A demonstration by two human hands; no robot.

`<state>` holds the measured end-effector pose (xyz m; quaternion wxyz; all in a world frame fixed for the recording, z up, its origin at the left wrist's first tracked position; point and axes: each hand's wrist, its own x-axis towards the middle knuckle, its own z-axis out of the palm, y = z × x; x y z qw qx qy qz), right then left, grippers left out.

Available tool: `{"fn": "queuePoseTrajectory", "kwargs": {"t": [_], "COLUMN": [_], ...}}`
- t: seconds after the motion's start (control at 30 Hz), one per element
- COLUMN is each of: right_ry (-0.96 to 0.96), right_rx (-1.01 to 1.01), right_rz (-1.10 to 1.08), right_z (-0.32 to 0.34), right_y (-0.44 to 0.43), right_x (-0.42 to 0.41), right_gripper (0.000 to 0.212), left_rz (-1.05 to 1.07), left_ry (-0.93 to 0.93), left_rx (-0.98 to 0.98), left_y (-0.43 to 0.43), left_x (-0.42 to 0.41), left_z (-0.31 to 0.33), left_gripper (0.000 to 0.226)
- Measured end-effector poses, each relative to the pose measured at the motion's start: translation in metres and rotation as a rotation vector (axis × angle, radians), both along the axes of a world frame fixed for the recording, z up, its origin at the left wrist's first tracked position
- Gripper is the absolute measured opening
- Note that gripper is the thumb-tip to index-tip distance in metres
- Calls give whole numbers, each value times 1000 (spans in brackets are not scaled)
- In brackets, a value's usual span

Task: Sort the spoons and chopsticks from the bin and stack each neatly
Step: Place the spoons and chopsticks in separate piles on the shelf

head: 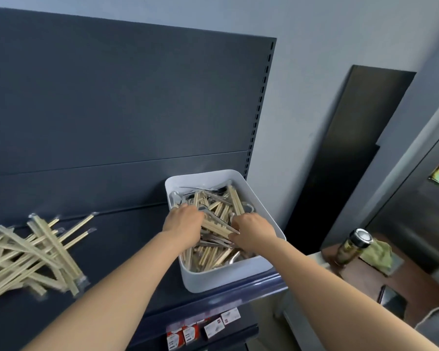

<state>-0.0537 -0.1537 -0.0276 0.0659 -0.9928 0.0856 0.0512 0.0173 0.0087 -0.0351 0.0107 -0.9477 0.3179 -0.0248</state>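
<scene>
A white bin (238, 277) sits on the dark shelf (117, 249) at its right end, filled with wrapped wooden chopsticks (221, 211) and metal spoons (235, 257) mixed together. Both hands are inside the bin. My left hand (184, 224) is curled around a bundle of chopsticks (217, 228) at the bin's left side. My right hand (254, 231) grips the other end of the same bundle near the bin's right side. A loose, crossed pile of wrapped chopsticks (31, 257) lies on the shelf at the far left.
A dark back panel (112, 97) rises behind the shelf. Right of the shelf, a brown side table (416, 282) carries a bottle (352, 247), a green cloth (380, 254) and a phone (390, 297). Small boxes (188, 334) sit on the shelf below.
</scene>
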Motion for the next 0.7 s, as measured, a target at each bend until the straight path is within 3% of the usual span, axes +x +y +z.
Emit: {"fn": "queuePoseTrajectory", "kwargs": {"t": [0.13, 0.27, 0.4, 0.6, 0.7], "right_ry": [32, 19, 22, -55, -133], "right_rx": [27, 53, 70, 253, 307], "right_rz": [-8, -13, -23, -172, -265], "right_z": [-8, -18, -28, -25, -18], "right_y": [-4, -2, 3, -6, -18], "right_x": [28, 53, 74, 92, 102], "right_gripper": [17, 26, 24, 20, 17], "left_rz": [-14, -6, -30, -51, -31], "left_ry": [-18, 8, 34, -45, -60], "left_rx": [63, 169, 139, -115, -259], "left_y": [-12, -21, -21, -23, -32], "left_x": [33, 60, 78, 90, 99], "left_z": [-8, -15, -15, -5, 0], "left_gripper": [44, 42, 31, 29, 13]}}
